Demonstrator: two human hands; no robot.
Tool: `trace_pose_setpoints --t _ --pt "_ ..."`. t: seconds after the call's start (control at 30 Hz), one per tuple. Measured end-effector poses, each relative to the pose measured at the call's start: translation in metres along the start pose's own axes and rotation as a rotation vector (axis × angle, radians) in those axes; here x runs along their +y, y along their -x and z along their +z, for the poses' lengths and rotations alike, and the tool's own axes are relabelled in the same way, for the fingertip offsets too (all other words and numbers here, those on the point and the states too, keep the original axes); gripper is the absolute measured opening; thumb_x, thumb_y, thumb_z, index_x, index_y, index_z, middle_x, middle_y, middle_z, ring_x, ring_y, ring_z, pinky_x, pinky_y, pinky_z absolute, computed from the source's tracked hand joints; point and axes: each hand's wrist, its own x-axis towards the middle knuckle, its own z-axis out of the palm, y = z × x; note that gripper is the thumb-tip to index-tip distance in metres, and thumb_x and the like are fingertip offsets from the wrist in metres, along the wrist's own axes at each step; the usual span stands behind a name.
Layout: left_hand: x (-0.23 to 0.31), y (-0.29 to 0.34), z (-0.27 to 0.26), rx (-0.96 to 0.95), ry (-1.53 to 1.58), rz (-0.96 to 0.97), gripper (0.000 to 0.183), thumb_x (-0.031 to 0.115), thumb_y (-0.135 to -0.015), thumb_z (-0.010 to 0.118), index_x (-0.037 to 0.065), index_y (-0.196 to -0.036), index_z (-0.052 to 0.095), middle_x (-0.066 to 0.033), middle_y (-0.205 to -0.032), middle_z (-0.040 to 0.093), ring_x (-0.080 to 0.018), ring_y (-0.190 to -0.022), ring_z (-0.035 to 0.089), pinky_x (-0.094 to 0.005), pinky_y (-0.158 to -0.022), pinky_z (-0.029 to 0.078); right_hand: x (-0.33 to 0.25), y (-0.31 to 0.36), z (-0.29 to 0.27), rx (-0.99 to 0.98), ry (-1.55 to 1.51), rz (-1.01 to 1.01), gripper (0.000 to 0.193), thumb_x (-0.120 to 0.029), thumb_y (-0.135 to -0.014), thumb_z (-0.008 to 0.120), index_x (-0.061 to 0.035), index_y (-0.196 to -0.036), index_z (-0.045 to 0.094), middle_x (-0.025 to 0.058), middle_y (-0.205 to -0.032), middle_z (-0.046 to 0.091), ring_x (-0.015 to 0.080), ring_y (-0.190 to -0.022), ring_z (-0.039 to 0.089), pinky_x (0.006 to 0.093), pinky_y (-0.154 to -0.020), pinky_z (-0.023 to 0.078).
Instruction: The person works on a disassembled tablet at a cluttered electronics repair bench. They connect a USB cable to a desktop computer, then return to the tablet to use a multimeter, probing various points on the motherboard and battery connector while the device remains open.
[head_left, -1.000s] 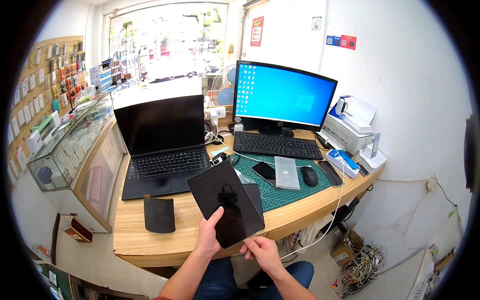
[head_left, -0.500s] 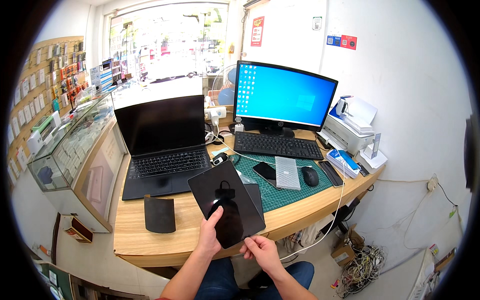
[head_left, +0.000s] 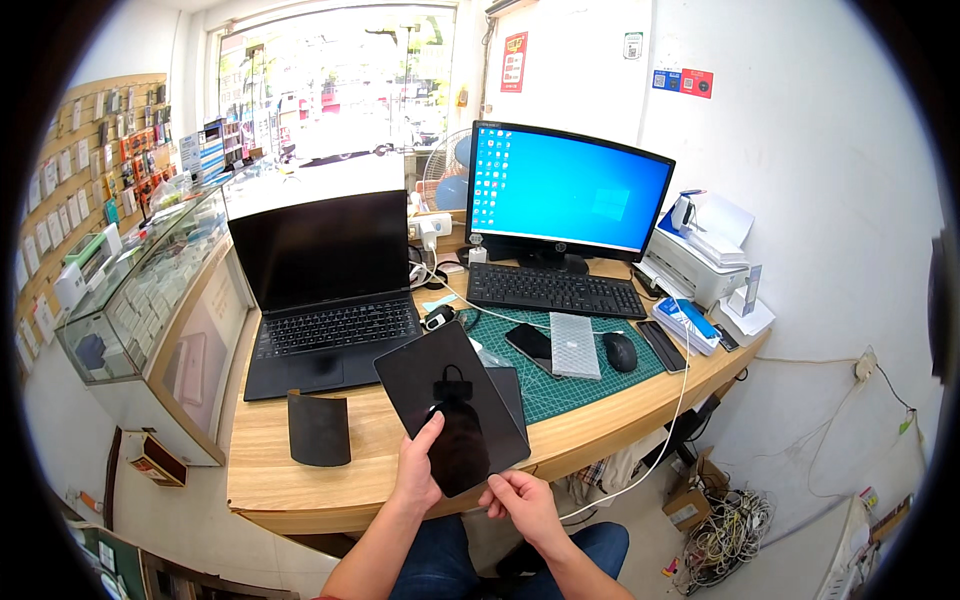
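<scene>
A black tablet (head_left: 475, 425) with a dark, glossy screen is tilted over the desk's front edge. My left hand (head_left: 418, 468) grips its lower left side, thumb on the glass and fingers behind. At the tablet's lower right corner, my right hand (head_left: 522, 503) is closed in a pinch; what lies between its fingertips is hidden. A white cable (head_left: 655, 465) hangs from the desk's right side and runs down behind my right hand; its end is out of sight. Behind the tablet, a flat dark item (head_left: 510, 388) shows in part. Left of it stands a curved black sheet (head_left: 319, 430).
An open black laptop (head_left: 325, 300) stands at left. A lit monitor (head_left: 570, 195), keyboard (head_left: 555, 292) and mouse (head_left: 620, 352) occupy the back and right. On the green cutting mat (head_left: 560, 397) lie a phone (head_left: 530, 343) and a bubble-wrap pouch (head_left: 574, 347). A printer (head_left: 690, 268) sits beyond.
</scene>
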Motion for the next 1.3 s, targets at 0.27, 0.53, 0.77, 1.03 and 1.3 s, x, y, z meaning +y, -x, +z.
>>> trace_pose_setpoints --t 0.27,0.53,0.77,1.03,1.3 --pt "-0.002 -0.002 -0.004 -0.025 0.01 -0.001 0.025 0.023 -0.101 0.066 0.005 -0.118 0.064 -0.0095 -0.104 0.072 -0.0215 -0.091 0.072 -0.0362 -0.08 0.061 0.004 -0.002 -0.002 -0.012 -0.005 -0.01 0.025 -0.023 -0.106 0.061 -0.0019 -0.096 0.07 0.0015 -0.084 0.073 0.0056 -0.067 0.063 0.0212 -0.062 0.05" --pt "-0.003 -0.004 -0.006 -0.019 0.031 -0.008 0.027 0.022 -0.101 0.066 0.006 -0.122 0.062 -0.0084 -0.107 0.071 -0.0205 -0.093 0.072 -0.0354 -0.079 0.06 0.002 -0.001 0.0 0.017 0.048 -0.02 0.025 -0.023 -0.106 0.061 -0.0014 -0.097 0.07 0.0012 -0.085 0.073 0.0052 -0.068 0.063 0.0218 -0.064 0.052" --pt "-0.006 -0.008 -0.016 -0.027 0.047 -0.013 0.025 0.023 -0.101 0.067 0.009 -0.121 0.062 -0.0056 -0.107 0.07 -0.0188 -0.095 0.07 -0.0355 -0.081 0.059 -0.003 0.002 0.012 0.197 0.174 -0.133 0.017 -0.016 -0.102 0.066 0.001 -0.1 0.07 0.0039 -0.084 0.074 0.0073 -0.067 0.066 0.0215 -0.061 0.051" --pt "-0.006 -0.006 -0.009 0.022 0.094 0.02 0.026 0.024 -0.101 0.067 0.009 -0.121 0.062 -0.0055 -0.107 0.07 -0.0193 -0.094 0.07 -0.0356 -0.081 0.059 0.011 0.004 0.02 0.408 0.462 -0.466 0.022 -0.009 -0.091 0.079 0.0044 -0.106 0.07 0.004 -0.084 0.074 0.0059 -0.07 0.065 0.0224 -0.063 0.053" --pt "-0.008 -0.008 -0.017 -0.012 0.108 0.006 0.027 0.025 -0.101 0.067 0.008 -0.122 0.062 -0.006 -0.108 0.07 -0.0197 -0.095 0.069 -0.0358 -0.083 0.058 0.011 0.003 0.025 0.446 0.53 -0.54 0.023 -0.013 -0.09 0.08 0.0021 -0.105 0.071 0.0084 -0.082 0.073 0.011 -0.066 0.069 0.0254 -0.06 0.054"
